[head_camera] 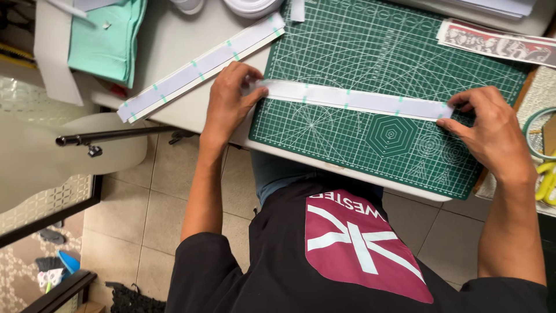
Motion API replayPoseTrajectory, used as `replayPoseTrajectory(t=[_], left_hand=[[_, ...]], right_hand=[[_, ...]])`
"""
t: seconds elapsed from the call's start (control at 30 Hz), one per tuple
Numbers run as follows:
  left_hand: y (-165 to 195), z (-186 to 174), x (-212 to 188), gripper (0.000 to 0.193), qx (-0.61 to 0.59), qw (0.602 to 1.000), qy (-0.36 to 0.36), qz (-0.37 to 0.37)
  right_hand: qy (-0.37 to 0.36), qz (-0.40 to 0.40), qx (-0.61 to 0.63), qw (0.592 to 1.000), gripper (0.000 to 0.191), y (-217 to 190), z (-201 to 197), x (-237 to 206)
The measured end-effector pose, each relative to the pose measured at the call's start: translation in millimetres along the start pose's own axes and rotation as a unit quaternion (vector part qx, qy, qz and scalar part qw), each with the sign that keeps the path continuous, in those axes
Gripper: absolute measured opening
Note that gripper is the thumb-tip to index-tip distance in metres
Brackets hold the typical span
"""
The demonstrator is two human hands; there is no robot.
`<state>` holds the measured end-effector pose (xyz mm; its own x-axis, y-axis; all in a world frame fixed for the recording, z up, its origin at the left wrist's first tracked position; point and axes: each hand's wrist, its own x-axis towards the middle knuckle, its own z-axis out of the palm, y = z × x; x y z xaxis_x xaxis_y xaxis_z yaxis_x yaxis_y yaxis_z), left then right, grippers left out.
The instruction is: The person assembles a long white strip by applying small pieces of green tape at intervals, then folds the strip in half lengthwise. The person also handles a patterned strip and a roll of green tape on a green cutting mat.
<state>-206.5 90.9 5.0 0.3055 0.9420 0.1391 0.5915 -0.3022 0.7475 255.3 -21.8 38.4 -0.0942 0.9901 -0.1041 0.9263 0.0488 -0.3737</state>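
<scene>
Both hands pinch one white strip (353,99).
Left hand (229,98) grips its near end, right hand (492,130) the far end (green cutting mat (370,52) beneath).

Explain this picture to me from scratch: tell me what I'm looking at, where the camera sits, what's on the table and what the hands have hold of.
There is no machine here, only a person's two bare hands. The single camera is worn on the head and looks down, so you see the arms and dark shirt from above. A green cutting mat lies on a pale table. Across the mat lies a long white strip with small green marks. The left hand pinches one end and the right hand the other. A second similar strip and folded teal cloth lie to the left.
</scene>
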Motion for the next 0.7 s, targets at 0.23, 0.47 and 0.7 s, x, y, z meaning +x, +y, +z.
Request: replayPoseTrajectory(t=[0.23,0.47,0.7], left_hand=[[-13.6,-1.2,-6.6,0.021,-0.16,0.978,-0.048,-0.124],[-30.9,5.3,-9.3,0.021,-0.356,0.914,-0.009,-0.195],[-34.9,17.6,-11.3,0.022,-0.429,0.877,0.08,-0.2]], right_hand=[[-0.011,0.064,0.161,0.985,0.034,-2.0,2.8,-1.6],[-0.058,0.128,0.344,0.929,0.035,34.9,13.7,1.8],[-0.028,0.145,0.487,0.861,0.019,66.5,31.5,24.5]])
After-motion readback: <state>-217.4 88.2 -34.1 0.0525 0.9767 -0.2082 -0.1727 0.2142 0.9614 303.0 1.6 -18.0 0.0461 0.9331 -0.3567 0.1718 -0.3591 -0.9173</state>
